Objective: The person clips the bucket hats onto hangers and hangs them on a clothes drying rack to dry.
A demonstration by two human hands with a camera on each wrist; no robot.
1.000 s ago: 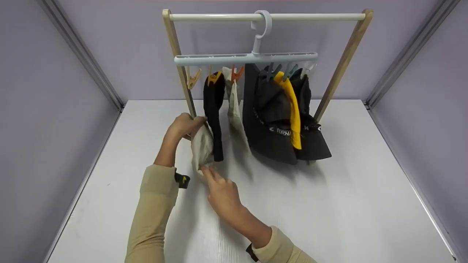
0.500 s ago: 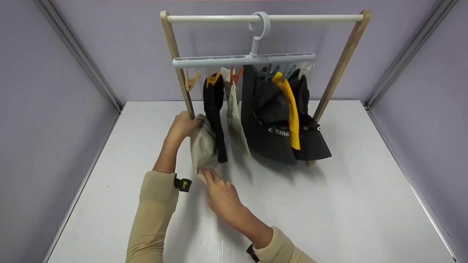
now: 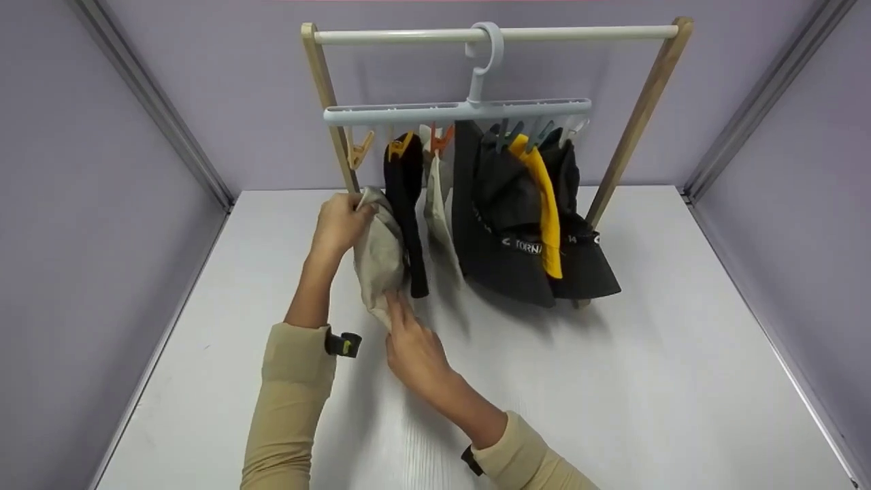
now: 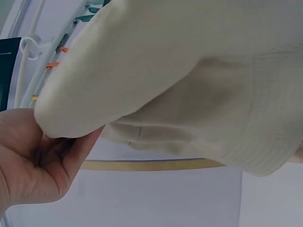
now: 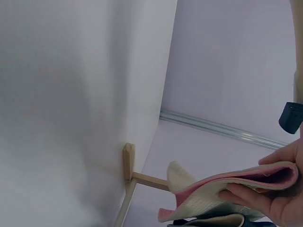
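Note:
A beige bucket hat (image 3: 380, 255), folded flat, hangs between both hands at the left of the head view. My left hand (image 3: 342, 221) pinches its upper end, beside the left post of the rack. At the lower end, my right hand (image 3: 416, 350) grips the folded brim. The left wrist view shows stitched rows along the cream brim (image 4: 265, 113), with the left hand (image 4: 38, 158) at the crown. In the right wrist view, pink lining shows inside the hat (image 5: 208, 203) between the fingers and thumb of my right hand (image 5: 286, 189).
A light blue hanger (image 3: 408, 114) hangs from the rack's white bar (image 3: 592, 33). Its clips hold a black hat (image 3: 406, 218), a pale hat (image 3: 441, 224) and black caps (image 3: 503, 231) with a yellow edge. The leftmost pale orange clip (image 3: 360, 151) holds nothing.
The beige hat has risen a little toward the hanger, carried by both hands. My right fingers have moved slightly up and right along its lower end. The hanging black hat has shifted slightly right.

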